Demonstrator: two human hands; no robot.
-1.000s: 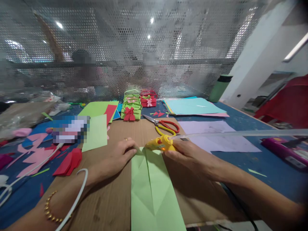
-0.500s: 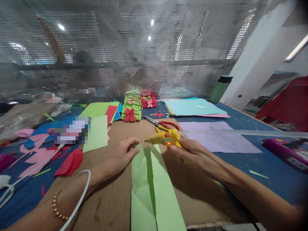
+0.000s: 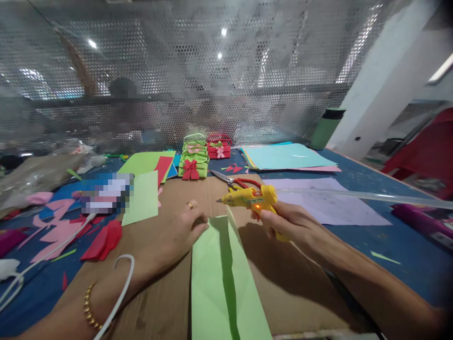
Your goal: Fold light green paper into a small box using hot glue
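While our right hand is wrapped round the grip of the yellow hot glue gun, our left hand curls at the far left corner of the folded light green paper, thumb and fingertips close together; whether they pinch the corner we cannot tell. We see the paper lying lengthwise on the cardboard, a dark gap running between its two flaps; the gun's nozzle points left, near the paper's far edge, its orange light glows, and a long clear glue stick extends right from its rear. Just beyond the gun we have scissors with blades pointing far left; farther off stand small green bags and a red one; purple paper lies right on the blue bench, and red cut-outs left.
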